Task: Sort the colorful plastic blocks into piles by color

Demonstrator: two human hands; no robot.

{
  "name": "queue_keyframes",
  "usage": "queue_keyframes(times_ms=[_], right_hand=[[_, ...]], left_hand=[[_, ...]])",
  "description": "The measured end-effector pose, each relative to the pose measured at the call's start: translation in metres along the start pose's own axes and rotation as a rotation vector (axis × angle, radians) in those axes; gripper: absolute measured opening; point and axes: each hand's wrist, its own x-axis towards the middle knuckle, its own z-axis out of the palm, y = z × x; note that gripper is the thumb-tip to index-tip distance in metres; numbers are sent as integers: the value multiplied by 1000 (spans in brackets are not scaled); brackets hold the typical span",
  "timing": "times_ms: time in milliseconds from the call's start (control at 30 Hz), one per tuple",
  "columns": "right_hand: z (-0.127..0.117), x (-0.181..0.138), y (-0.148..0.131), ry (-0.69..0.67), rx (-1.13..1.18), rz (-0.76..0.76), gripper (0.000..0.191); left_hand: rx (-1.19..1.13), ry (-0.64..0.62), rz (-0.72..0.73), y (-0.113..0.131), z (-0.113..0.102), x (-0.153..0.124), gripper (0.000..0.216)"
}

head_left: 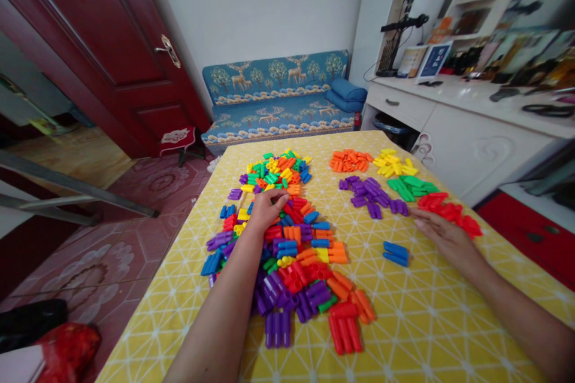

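My left hand (268,209) reaches into a long heap of mixed plastic building pieces, its thumb and index finger brought together; what lies between them cannot be made out. The pieces are joined tubes in purple, red, orange, blue, green and yellow. On the right, my right hand (442,233) lies low over the table with fingers stretched out. Its fingertips are at a purple piece (399,207) at the end of the purple group (371,191). A red group (449,212) lies just beyond that hand. Nearer me is a small blue group (396,253).
Orange (350,161), yellow (394,163) and green (411,187) groups lie toward the far right of the yellow tablecloth (404,323). Behind the table stands a blue patterned sofa (278,114). A white dresser (485,131) flanks the right; a small stool (177,139) stands left.
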Motion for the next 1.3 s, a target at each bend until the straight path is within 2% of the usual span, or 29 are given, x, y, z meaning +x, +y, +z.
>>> queue_keyframes(times_ms=[200, 333, 467, 567, 667, 767, 900, 1067, 1200, 1300], right_hand=[[16, -18, -15, 43, -66, -62, 36], [40, -18, -50, 29, -72, -196, 26], [81, -13, -96, -180, -91, -410, 24], [119, -10, -119, -333, -135, -503, 41], [152, -6, -129, -362, -172, -499, 54], [173, -1, -131, -316, -205, -451, 43], [182, 1, -128, -235, -127, -401, 20], [182, -1, -122, -94, 60, -382, 7], [183, -3, -122, -96, 76, -384, 8], [183, -5, -123, -125, 14, -376, 33]], left_hand=[[10, -6, 4, -1, 1, 0, 26], [2, -18, -4, -2, 2, 0, 26], [-11, -23, -3, -4, 2, 0, 25], [-1, -23, 6, -3, 2, 0, 23], [4, -28, -3, -1, 0, -1, 23], [-2, -33, -11, 1, 0, -2, 22], [-4, -32, -20, 2, 0, -1, 21], [0, -44, -29, 0, 1, 0, 22], [1, -59, -17, -2, 1, 0, 22], [0, -53, -16, -2, 1, -1, 23]])
